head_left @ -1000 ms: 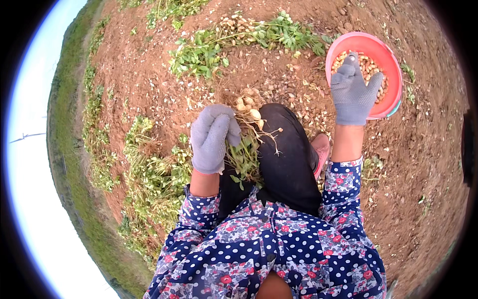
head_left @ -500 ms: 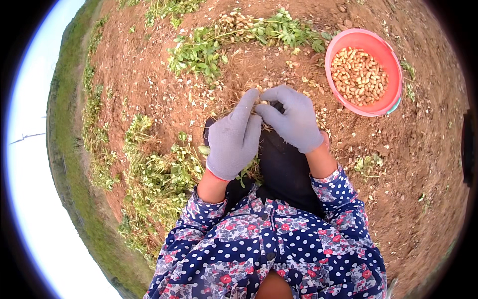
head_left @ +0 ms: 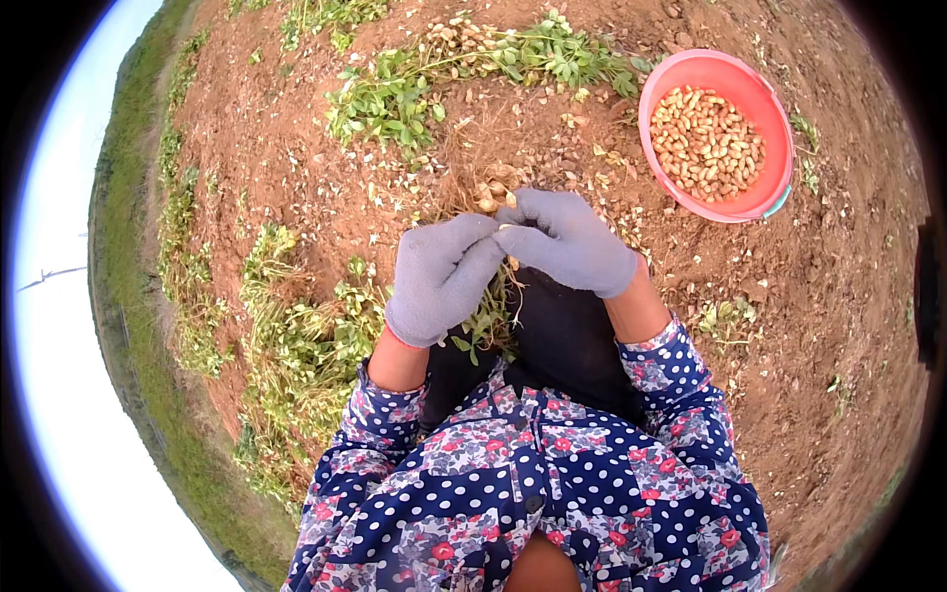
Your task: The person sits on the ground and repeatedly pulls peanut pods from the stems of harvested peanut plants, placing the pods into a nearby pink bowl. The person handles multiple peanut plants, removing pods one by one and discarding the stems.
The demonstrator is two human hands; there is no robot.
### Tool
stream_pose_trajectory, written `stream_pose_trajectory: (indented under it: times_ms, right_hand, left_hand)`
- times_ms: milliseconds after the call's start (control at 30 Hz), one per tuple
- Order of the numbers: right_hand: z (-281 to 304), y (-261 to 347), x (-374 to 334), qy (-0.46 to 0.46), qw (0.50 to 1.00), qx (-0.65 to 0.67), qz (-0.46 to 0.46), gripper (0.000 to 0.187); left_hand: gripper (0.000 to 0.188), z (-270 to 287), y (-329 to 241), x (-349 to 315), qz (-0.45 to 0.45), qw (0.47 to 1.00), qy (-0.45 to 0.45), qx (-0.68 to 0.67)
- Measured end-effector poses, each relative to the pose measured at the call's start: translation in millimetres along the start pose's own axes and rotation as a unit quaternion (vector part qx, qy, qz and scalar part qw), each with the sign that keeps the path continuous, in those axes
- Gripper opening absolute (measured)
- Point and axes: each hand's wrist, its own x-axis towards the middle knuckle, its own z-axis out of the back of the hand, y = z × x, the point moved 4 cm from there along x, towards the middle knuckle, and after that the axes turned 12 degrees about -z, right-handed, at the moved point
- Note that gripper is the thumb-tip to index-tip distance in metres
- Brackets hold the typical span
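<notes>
Both gloved hands meet over the lap: the left hand [head_left: 441, 279] grips a peanut plant [head_left: 490, 314], while the right hand [head_left: 572, 242] pinches a pale pod [head_left: 507, 228] on it. Beyond the right hand, well apart on the soil, sits a pink bowl [head_left: 777, 148] of peanuts.

This is an open farm field at harvest time, not any indoor place. Reddish-brown bare soil [head_left: 326, 197] is stretching across the whole view, scattered with clods, dry stems and loose pods. Uprooted peanut plants [head_left: 473, 69] are lying in green heaps on the ground, pale pods still hanging from their roots, and another heap [head_left: 296, 345] is lying along the left. A pink plastic basin [head_left: 779, 128] is sitting on the soil, holding picked peanuts [head_left: 705, 143]. A strip of grass [head_left: 138, 326] is bordering the field, with pale sky [head_left: 59, 296] showing beyond it.
</notes>
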Motion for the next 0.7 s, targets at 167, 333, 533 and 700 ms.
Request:
stream_pose_trajectory:
  times_ms: [167,333,533,700]
  right_hand:
    - [-12,-19,-1,0.061,0.936,0.347,-0.008,0.053]
    - [-9,-7,2,-0.044,0.994,0.099,-0.015,0.035]
    - [-7,-30,11,0.105,0.786,0.605,0.069,0.039]
    - [6,-19,-5,-0.098,0.901,0.422,-0.024,0.03]
  left_hand:
    - [0.016,3,9,3,0.074,0.991,-0.018,-0.11]
    - [0.016,-3,9,3,0.066,0.989,-0.02,-0.128]
    - [0.012,3,15,-4,0.152,0.952,-0.071,-0.258]
    - [0.013,3,15,-8,0.092,0.969,-0.084,-0.215]
